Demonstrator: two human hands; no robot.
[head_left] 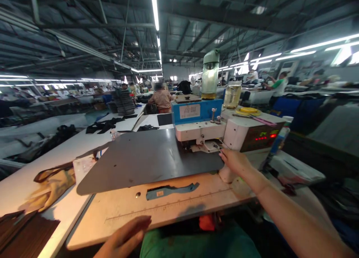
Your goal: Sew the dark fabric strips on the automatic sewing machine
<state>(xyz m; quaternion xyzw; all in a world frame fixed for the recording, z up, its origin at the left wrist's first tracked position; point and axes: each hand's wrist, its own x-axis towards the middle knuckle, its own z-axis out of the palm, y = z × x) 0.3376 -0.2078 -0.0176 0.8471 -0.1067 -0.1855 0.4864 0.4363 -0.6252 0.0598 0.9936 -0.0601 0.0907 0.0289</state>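
Note:
A sewing machine with a white and blue head [200, 129] stands over a dark grey metal plate [140, 157]. My right hand [234, 160] reaches to the right side of the machine. Its fingers are closed near the edge of a light flat plate [209, 146] under the head; whatever they hold is too small to make out. Low at the front edge of the wooden tabletop [174, 207] rests my left hand [126, 233], its fingers stretched out and nothing visible in them. A blue-grey strip [171, 192] lies on the tabletop between the plate and a printed ruler scale.
On the machine stand a bottle [210, 76], a jar of yellowish liquid [232, 95] and pink-handled scissors [262, 119]. The lit control panel [260, 137] faces right. Yellow-brown cloth [52, 185] and black pieces [103, 125] lie on the left table. A person [161, 99] sits beyond.

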